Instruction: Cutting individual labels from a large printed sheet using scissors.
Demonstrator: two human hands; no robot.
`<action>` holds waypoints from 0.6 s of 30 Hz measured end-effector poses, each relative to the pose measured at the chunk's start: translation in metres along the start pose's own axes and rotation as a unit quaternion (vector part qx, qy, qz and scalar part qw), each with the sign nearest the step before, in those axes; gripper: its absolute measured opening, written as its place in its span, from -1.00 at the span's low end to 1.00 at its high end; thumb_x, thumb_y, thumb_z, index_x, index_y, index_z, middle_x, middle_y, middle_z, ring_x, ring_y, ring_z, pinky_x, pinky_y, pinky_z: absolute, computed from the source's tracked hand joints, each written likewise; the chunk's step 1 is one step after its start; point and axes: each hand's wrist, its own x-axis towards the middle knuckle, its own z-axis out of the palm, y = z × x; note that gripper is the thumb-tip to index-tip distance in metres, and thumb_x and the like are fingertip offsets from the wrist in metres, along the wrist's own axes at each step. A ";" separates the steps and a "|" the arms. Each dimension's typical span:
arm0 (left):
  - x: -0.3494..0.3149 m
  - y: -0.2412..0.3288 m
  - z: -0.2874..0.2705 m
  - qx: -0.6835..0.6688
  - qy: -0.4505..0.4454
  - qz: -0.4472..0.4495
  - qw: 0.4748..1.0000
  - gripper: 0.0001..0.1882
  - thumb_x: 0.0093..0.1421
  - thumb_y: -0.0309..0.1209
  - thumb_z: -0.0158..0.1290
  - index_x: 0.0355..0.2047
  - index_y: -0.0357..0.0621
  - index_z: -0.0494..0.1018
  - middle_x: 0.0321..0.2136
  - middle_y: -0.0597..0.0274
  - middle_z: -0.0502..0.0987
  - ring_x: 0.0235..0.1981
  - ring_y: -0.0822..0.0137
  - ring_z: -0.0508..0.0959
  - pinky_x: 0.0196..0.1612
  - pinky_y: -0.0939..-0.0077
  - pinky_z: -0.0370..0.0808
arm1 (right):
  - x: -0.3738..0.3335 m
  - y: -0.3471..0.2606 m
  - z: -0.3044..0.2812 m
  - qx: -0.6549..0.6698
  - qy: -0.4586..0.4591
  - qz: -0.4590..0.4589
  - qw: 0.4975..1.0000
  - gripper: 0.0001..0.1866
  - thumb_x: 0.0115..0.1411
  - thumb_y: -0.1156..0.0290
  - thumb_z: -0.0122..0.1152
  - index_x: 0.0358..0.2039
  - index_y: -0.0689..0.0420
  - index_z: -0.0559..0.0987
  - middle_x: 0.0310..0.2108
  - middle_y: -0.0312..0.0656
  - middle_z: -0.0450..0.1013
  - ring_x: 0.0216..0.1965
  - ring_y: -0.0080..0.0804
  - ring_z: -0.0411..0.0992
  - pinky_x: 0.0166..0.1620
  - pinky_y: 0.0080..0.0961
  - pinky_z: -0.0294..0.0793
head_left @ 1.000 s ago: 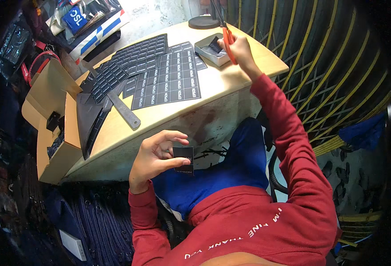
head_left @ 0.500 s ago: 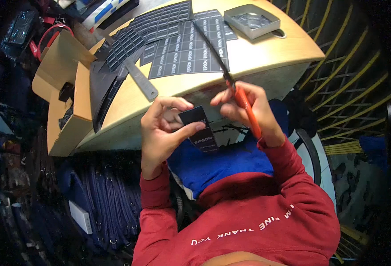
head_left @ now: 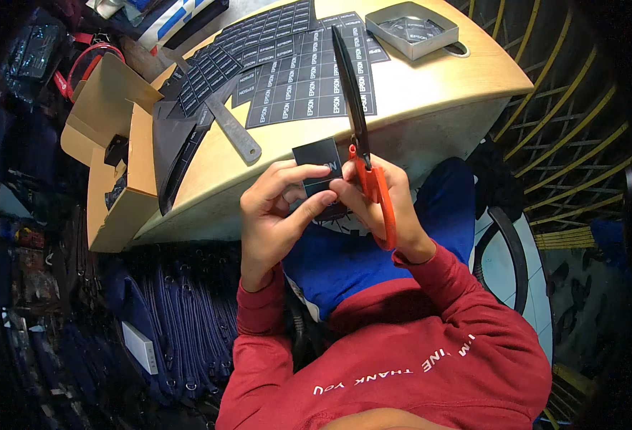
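A short black strip with pale printing (head_left: 316, 155) is pinched between the thumb and fingers of my left hand (head_left: 273, 208), just off the table's near edge. My right hand (head_left: 384, 204) has the red-handled scissors (head_left: 379, 193) hooked in it, their dark blades pointing away over the table and looking closed together. The fingertips of that same hand meet the strip's right side close to my left thumb. Part of the strip's lower end is hidden behind my fingers. Beyond the hands, printed black sheets marked off in rectangles (head_left: 280, 100) lie overlapping on the table.
A steel ruler (head_left: 233, 130) lies left of the sheets. An open cardboard box (head_left: 142, 165) stands at the table's left edge. A shallow grey box (head_left: 431, 47) holding dark pieces sits at the far right. Dark blue straps (head_left: 187, 322) hang at lower left.
My right hand has come left to the strip, and the scissors have swung more upright. The strip has risen, its upper end now in front of the table's edge.
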 end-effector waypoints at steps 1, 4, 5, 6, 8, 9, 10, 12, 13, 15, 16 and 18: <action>0.000 0.002 0.000 -0.002 0.004 -0.017 1.000 -0.63 -0.07 -0.72 0.21 -0.19 -0.35 0.47 -0.31 0.30 0.37 -0.40 0.63 0.42 -0.32 0.76 0.47 | -0.002 -0.003 -0.002 -0.008 -0.008 0.031 0.999 -0.80 0.14 0.39 0.24 -0.33 0.19 0.42 -0.49 -0.43 0.33 -0.47 -0.78 0.25 -0.40 -0.78 0.27; -0.002 0.006 -0.006 0.024 0.010 -0.023 0.999 -0.56 -0.11 -0.72 0.24 -0.15 -0.35 0.46 -0.35 0.33 0.35 -0.46 0.62 0.41 -0.37 0.77 0.47 | -0.014 -0.003 -0.013 0.077 -0.069 0.033 0.994 -0.79 0.22 0.32 0.14 -0.30 0.19 0.41 -0.51 -0.42 0.30 -0.48 -0.77 0.23 -0.41 -0.78 0.24; -0.004 0.009 -0.008 0.029 0.029 -0.036 0.999 -0.51 -0.14 -0.70 0.27 -0.13 -0.31 0.45 -0.45 0.41 0.35 -0.55 0.70 0.30 -0.49 0.79 0.26 | -0.018 0.000 -0.019 0.029 -0.096 0.034 0.994 -0.72 0.23 0.22 0.09 -0.29 0.20 0.39 -0.51 -0.40 0.29 -0.47 -0.74 0.22 -0.40 -0.76 0.25; -0.003 0.007 -0.009 0.029 0.044 -0.048 0.997 -0.47 -0.18 -0.68 0.29 -0.12 -0.27 0.45 -0.54 0.50 0.34 -0.65 0.77 0.18 -0.60 0.82 0.04 | -0.022 0.003 -0.026 0.026 -0.097 0.035 0.994 -0.72 0.23 0.22 0.09 -0.29 0.20 0.39 -0.51 -0.40 0.29 -0.47 -0.74 0.22 -0.40 -0.76 0.25; 0.001 0.010 -0.013 0.021 0.035 -0.050 0.998 -0.43 -0.18 -0.72 0.27 -0.08 -0.29 0.42 -0.46 0.43 0.40 -0.58 0.72 0.34 -0.57 0.83 0.21 | -0.031 0.007 -0.038 -0.043 -0.110 0.023 0.993 -0.63 0.19 0.12 0.12 -0.31 0.20 0.38 -0.51 -0.37 0.28 -0.46 -0.71 0.22 -0.38 -0.71 0.27; 0.001 0.011 -0.014 -0.019 0.032 -0.067 0.997 -0.43 -0.18 -0.74 0.26 -0.07 -0.32 0.41 -0.40 0.36 0.42 -0.49 0.63 0.43 -0.48 0.80 0.33 | -0.036 0.014 -0.045 -0.090 -0.105 0.036 0.990 -0.53 0.17 -0.02 0.09 -0.33 0.21 0.36 -0.50 -0.32 0.30 -0.47 -0.63 0.27 -0.37 -0.66 0.31; 0.001 0.012 -0.016 -0.058 0.029 -0.083 0.994 -0.43 -0.18 -0.76 0.24 -0.07 -0.35 0.40 -0.34 0.30 0.45 -0.41 0.55 0.52 -0.40 0.77 0.45 | -0.039 0.015 -0.051 -0.090 -0.111 0.037 0.989 -0.53 0.17 -0.02 0.09 -0.33 0.21 0.36 -0.50 -0.32 0.30 -0.47 -0.63 0.27 -0.37 -0.66 0.31; -0.001 0.006 -0.026 -0.101 -0.003 -0.100 0.990 -0.42 -0.18 -0.79 0.22 -0.06 -0.39 0.38 -0.23 0.19 0.45 -0.23 0.34 0.56 -0.19 0.62 0.54 | -0.045 0.015 -0.060 -0.135 -0.138 0.071 0.979 -0.49 0.16 -0.07 0.04 -0.32 0.22 0.35 -0.49 -0.24 0.33 -0.46 -0.52 0.31 -0.34 -0.58 0.34; -0.001 0.004 -0.029 -0.096 -0.021 -0.077 0.992 -0.42 -0.17 -0.78 0.23 -0.06 -0.38 0.39 -0.25 0.20 0.46 -0.26 0.35 0.57 -0.22 0.61 0.56 | -0.048 0.014 -0.064 -0.171 -0.149 0.066 0.972 -0.46 0.15 -0.08 0.03 -0.30 0.25 0.33 -0.47 -0.13 0.35 -0.44 -0.34 0.35 -0.30 -0.46 0.36; -0.003 0.004 -0.033 -0.091 -0.037 -0.056 0.994 -0.43 -0.16 -0.76 0.23 -0.06 -0.37 0.40 -0.28 0.20 0.47 -0.30 0.36 0.58 -0.26 0.60 0.58 | -0.047 0.008 -0.070 -0.217 -0.185 0.057 0.957 -0.45 0.14 -0.07 0.03 -0.28 0.27 0.33 -0.45 -0.08 0.35 -0.42 -0.26 0.37 -0.29 -0.43 0.37; -0.004 0.005 -0.036 -0.093 -0.039 -0.069 0.993 -0.42 -0.18 -0.75 0.25 -0.06 -0.36 0.41 -0.29 0.24 0.47 -0.35 0.43 0.57 -0.30 0.65 0.55 | -0.046 0.005 -0.073 -0.262 -0.217 0.046 0.939 -0.44 0.13 -0.07 0.03 -0.27 0.28 0.33 -0.43 -0.04 0.36 -0.40 -0.18 0.38 -0.27 -0.39 0.37; -0.004 0.003 -0.040 -0.098 -0.046 -0.083 0.991 -0.41 -0.20 -0.74 0.27 -0.06 -0.35 0.42 -0.31 0.27 0.47 -0.40 0.50 0.55 -0.35 0.71 0.52 | -0.044 -0.002 -0.081 -0.284 -0.242 0.060 0.926 -0.40 0.12 -0.09 0.03 -0.24 0.30 0.33 -0.38 0.03 0.38 -0.35 -0.08 0.41 -0.25 -0.36 0.38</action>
